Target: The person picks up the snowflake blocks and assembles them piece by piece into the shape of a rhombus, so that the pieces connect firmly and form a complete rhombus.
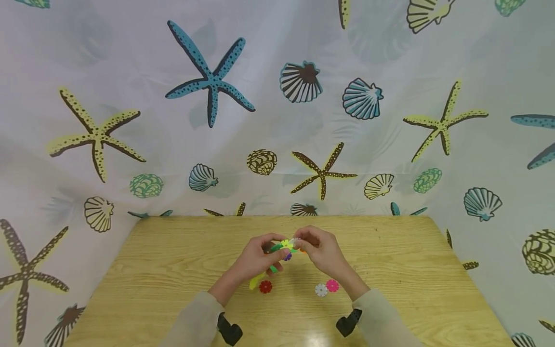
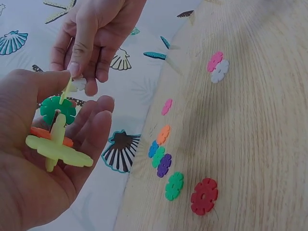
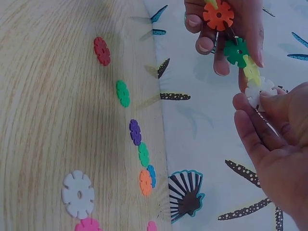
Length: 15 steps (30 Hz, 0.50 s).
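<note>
So my left hand (image 1: 253, 258) is curled round a chain (image 2: 57, 126) of slotted flower discs, out at 12 o'clock from me, and my right hand (image 1: 324, 246) is pinching a white disc (image 3: 265, 87) at the far end. Can't tell if that one's slotted in. Head cam just gets a colourful clump between my fingers. Right wrist cam is way better: orange disc (image 3: 218, 15) at 11 o'clock from the green disc (image 3: 236, 52), yellow disc (image 3: 251, 72) between 4 and 5. It takes the left wrist cam to see two crossed yellow discs (image 2: 57, 150) at the chain's 6 o'clock end. On the table, head cam has a red disc (image 1: 266, 286) at 7 o'clock from my hands. My hands mostly block the purple disc (image 2: 164, 165) there; left wrist cam shows it fully.
</note>
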### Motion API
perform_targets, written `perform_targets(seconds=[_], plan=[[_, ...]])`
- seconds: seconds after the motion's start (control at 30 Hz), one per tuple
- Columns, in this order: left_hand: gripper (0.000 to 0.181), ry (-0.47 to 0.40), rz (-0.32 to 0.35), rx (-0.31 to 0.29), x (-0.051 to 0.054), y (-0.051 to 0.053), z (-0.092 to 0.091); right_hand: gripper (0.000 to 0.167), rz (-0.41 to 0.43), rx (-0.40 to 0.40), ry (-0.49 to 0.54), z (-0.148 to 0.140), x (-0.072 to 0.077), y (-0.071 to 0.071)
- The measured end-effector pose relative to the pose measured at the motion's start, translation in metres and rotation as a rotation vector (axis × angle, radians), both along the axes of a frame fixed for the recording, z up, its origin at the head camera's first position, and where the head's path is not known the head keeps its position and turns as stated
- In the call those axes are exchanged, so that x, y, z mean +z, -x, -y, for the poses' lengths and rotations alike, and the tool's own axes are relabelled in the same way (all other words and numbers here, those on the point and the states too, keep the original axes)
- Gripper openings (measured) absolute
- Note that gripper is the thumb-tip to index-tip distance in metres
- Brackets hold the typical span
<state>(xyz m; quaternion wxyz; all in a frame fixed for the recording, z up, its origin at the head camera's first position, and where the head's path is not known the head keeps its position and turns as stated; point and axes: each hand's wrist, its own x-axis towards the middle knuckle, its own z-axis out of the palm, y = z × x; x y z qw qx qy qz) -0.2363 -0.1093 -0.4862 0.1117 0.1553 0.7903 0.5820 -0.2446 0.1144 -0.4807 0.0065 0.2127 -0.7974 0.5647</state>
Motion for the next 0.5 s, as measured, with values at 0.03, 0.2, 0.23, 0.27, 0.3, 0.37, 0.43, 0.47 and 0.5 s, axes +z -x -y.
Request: perform_targets(seconds=[0.03,0.2,0.23,0.27,0.3,0.37,0.43,0.47,0.5], plan=[[0.044,0.004,-0.004,-0.002,0.0,0.0,0.0,0.011,-0.002,0.004,-0.004,0.0,0.0,0.0],[0.043,0.022,-0.023,-0.001,0.003,0.0,-0.002,0.011,-0.002,0.009,-0.021,0.001,0.0,-0.002],[0.042,0.025,-0.025,0.003,0.003,0.0,-0.002,0.012,0.001,0.005,-0.025,0.001,0.001,-0.002],[0.042,0.026,-0.027,0.007,0.003,0.0,-0.002,0.013,0.006,0.003,-0.026,0.0,0.001,-0.003],[0.041,0.024,-0.025,0.01,0.003,0.0,-0.002,0.015,0.011,-0.001,-0.026,-0.001,0.001,-0.003],[0.039,0.018,-0.024,0.017,0.004,0.0,-0.002,0.018,0.023,-0.003,-0.019,-0.004,0.001,-0.003],[0.037,0.01,-0.023,0.023,0.004,0.0,-0.002,0.02,0.033,-0.006,-0.018,-0.008,0.0,-0.003],[0.036,0.008,-0.022,0.026,0.003,0.0,-0.002,0.02,0.035,-0.009,-0.023,-0.011,-0.001,-0.003],[0.035,0.006,-0.023,0.027,0.003,0.0,-0.001,0.019,0.038,-0.013,-0.029,-0.014,-0.003,-0.003]])
